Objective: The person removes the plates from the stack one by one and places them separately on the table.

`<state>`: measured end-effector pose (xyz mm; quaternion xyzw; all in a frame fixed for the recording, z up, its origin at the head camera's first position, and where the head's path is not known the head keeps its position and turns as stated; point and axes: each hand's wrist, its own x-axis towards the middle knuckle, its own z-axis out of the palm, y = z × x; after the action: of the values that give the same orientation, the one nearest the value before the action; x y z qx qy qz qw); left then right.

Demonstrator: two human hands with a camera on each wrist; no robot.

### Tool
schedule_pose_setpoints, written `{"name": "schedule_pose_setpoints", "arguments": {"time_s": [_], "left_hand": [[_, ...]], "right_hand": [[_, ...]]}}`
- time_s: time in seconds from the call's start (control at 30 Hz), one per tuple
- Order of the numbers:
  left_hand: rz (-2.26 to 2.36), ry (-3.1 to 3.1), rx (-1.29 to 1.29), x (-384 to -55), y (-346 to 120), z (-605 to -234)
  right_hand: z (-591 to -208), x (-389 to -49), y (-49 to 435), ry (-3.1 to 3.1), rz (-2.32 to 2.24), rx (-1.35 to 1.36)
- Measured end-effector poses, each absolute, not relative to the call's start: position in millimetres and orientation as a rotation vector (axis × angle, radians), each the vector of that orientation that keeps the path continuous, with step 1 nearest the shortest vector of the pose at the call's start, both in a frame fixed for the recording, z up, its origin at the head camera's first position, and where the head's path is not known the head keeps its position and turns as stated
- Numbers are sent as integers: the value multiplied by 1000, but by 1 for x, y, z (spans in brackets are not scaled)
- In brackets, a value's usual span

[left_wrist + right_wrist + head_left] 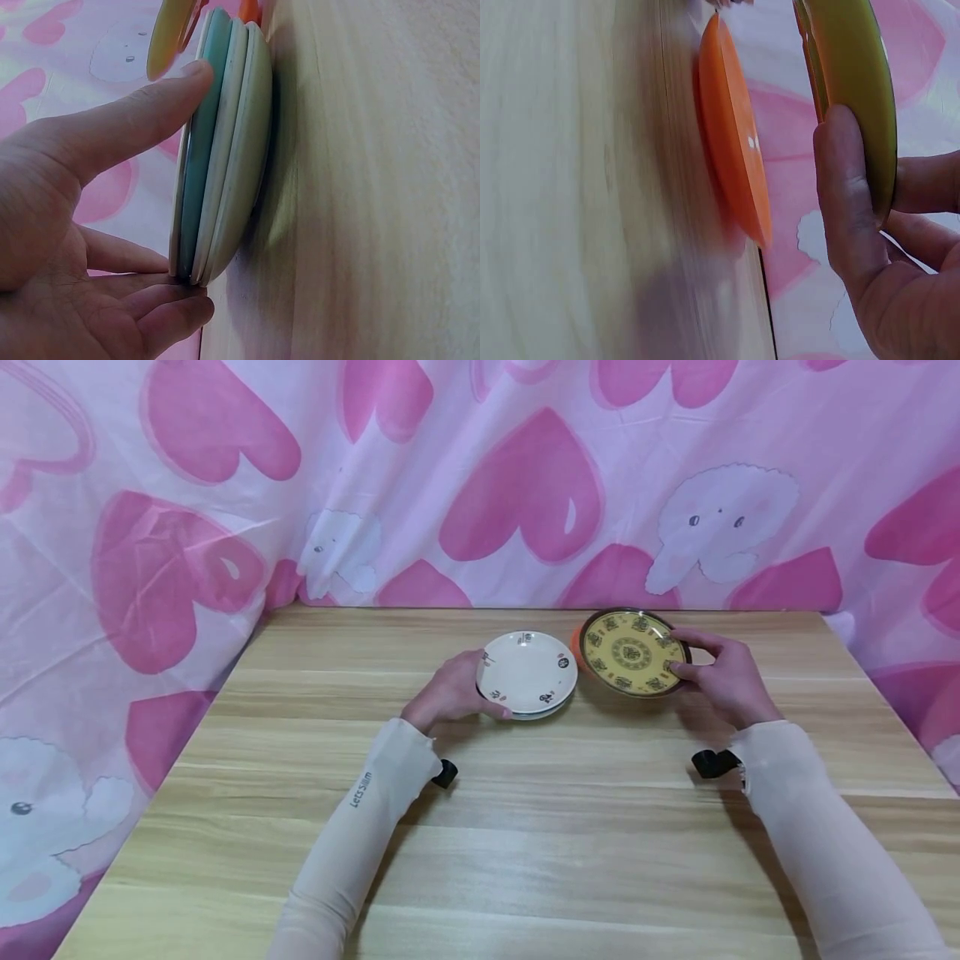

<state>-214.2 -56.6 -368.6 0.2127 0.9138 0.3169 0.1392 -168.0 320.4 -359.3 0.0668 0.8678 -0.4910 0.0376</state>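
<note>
Left hand (pixel 456 690) grips the left plate stack (pixel 527 672); right hand (pixel 726 683), pinching the yellow patterned plate (pixel 632 653), should clear the perhaps shallow orange dish (pixel 732 135)

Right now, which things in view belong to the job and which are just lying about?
Job:
- plate stack, held by the left hand
- yellow plate, held off the table by the right hand
- orange plate, on the table; likely included

Just there:
- table
- curtain
</note>
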Motion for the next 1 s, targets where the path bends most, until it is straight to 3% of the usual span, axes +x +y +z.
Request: {"name": "schedule_pose_setpoints", "arguments": {"time_s": [1.0], "left_hand": [[939,2638,621,-212,-58,-370]], "right_hand": [[-370,-156,369,2775,-1314,369]]}}
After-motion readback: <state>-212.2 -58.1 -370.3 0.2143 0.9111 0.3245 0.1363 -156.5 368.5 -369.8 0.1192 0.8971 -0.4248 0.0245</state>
